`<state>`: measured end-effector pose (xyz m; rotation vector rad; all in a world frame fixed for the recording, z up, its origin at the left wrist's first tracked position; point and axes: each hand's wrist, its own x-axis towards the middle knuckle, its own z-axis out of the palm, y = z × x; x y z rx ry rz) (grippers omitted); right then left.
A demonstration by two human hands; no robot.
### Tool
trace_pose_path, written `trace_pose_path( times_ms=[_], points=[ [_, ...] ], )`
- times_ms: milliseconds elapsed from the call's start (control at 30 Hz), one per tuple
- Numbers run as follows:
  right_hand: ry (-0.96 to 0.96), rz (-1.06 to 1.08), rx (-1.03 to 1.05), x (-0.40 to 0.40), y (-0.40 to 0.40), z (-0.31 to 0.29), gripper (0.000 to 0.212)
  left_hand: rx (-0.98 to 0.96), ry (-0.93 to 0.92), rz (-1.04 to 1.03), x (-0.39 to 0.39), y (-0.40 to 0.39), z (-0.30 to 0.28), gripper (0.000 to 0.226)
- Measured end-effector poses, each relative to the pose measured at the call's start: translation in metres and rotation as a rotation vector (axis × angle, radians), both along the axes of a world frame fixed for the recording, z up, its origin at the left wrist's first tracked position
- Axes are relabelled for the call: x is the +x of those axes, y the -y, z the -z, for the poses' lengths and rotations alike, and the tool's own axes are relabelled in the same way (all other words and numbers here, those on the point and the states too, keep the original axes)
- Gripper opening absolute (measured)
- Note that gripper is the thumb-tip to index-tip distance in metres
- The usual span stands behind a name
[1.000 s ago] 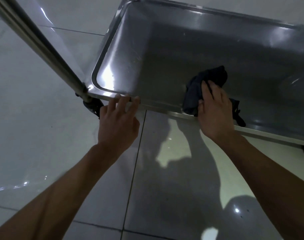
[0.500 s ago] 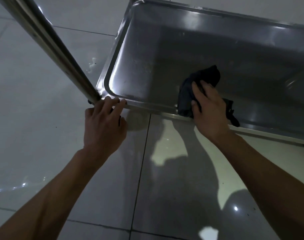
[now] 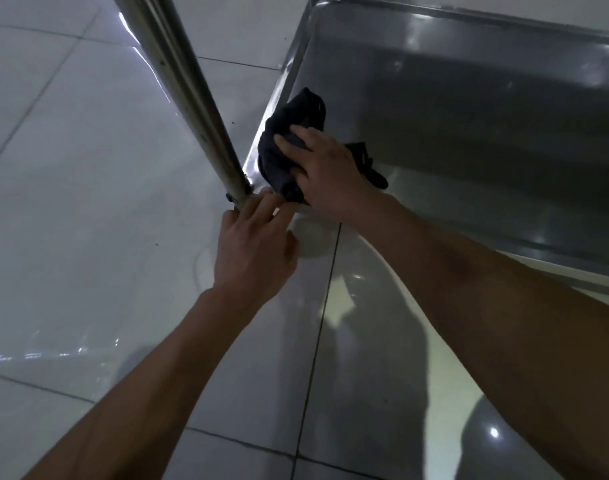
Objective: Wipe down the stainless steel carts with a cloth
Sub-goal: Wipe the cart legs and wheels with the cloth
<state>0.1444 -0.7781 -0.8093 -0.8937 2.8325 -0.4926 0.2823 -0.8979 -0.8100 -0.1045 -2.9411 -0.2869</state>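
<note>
The stainless steel cart's bottom shelf [image 3: 469, 109] fills the upper right, a shallow tray with a raised rim. A dark cloth [image 3: 289, 133] lies bunched in its near left corner. My right hand [image 3: 325, 171] presses flat on the cloth with fingers spread, the thumb against the cloth's near fold. My left hand [image 3: 252, 244] reaches to the cart's corner with straight fingers touching the rim beside the foot of the upright post [image 3: 192, 95].
The post rises steeply from the shelf corner toward the upper left. Glossy light floor tiles [image 3: 88, 202] surround the cart, with grout lines and reflections. My forearms cross the lower half of the view.
My right hand has slid the cloth leftward along the shelf into the near left corner. My left hand stays at the corner by the post; the view has shifted so the cart sits further right.
</note>
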Motion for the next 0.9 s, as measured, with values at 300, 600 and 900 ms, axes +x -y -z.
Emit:
trace_pose_path(
  times_ms=[300,600,900],
  points=[
    [-0.027,0.246,-0.060,0.031,-0.129,-0.007,0.049,0.026,-0.018,-0.058,-0.009,-0.022,-0.006,0.035],
    [-0.031,0.529,-0.011,0.058,-0.271,-0.016,0.050,0.024,0.003,0.169,-0.055,-0.129,-0.015,0.027],
    [-0.032,0.645,0.034,0.057,-0.319,-0.018,0.050,0.013,-0.005,0.179,-0.067,-0.149,0.000,0.026]
  ],
)
